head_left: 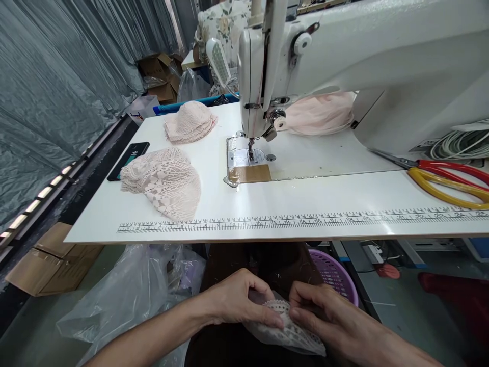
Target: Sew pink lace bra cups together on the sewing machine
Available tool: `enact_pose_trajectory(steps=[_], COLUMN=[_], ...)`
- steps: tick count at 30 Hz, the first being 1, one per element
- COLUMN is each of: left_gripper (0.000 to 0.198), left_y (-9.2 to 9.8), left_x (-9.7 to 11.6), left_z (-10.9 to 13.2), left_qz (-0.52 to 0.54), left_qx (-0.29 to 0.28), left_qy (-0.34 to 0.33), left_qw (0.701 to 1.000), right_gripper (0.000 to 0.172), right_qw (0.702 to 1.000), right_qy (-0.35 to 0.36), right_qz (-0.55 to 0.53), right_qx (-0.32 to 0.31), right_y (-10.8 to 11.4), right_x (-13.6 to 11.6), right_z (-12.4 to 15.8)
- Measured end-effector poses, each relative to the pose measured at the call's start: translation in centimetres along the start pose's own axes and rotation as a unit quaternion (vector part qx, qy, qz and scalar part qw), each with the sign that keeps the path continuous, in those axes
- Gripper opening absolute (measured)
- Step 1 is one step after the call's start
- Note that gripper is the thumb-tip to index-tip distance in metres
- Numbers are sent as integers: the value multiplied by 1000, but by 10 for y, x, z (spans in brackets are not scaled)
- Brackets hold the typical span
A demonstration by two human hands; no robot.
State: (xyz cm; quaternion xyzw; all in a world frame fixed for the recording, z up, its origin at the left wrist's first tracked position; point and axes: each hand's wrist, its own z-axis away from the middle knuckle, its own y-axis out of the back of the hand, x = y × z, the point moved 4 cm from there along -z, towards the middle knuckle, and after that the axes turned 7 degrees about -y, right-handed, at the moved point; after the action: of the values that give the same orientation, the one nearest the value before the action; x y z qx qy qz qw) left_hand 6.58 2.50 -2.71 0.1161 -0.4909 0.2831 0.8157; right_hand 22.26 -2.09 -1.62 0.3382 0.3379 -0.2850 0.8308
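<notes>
Over my lap, below the table's front edge, both hands hold a small pale lace piece [284,336] with a scalloped edge. My left hand [244,300] pinches it between thumb and fingers from the left. Close beside, my right hand [324,313] grips the same lace with thumb and bent fingers. Part of the cloth is hidden behind the fingers. On the table lie a pink lace stack [164,181] and a second stack of lace pieces [191,122]. The white sewing machine [260,81] stands behind, its needle area bare of cloth.
Red-and-yellow scissors [446,178] lie at the table's right. A dark phone [130,160] sits partly beside the lace. Pink fabric [321,114] rests under the machine arm. A purple basket [338,278] and plastic bags [126,300] are below. A printed ruler [298,223] runs along the table's front.
</notes>
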Motion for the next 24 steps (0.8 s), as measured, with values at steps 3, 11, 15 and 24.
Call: enact_pose_trajectory(steps=[3, 11, 15, 24], left_gripper=[35, 29, 26, 33], left_y=[0, 1, 5, 3], left_x=[3, 5, 7, 10], left_z=[0, 0, 2, -1], left_qz=[-11, -16, -22, 13], left_qx=[4, 9, -2, 4], left_qy=[13, 13, -6, 18], left_qw=[1000, 1000, 1000, 1000], right_gripper=[28, 30, 28, 30], right_qw=[999, 990, 990, 994], right_qy=[4, 19, 14, -1], right_qz=[-34, -131, -138, -105], right_qx=[-20, -56, -39, -19], right_y=[-1, -2, -2, 1], right_x=[1, 1, 1, -5], right_z=[-2, -8, -9, -12])
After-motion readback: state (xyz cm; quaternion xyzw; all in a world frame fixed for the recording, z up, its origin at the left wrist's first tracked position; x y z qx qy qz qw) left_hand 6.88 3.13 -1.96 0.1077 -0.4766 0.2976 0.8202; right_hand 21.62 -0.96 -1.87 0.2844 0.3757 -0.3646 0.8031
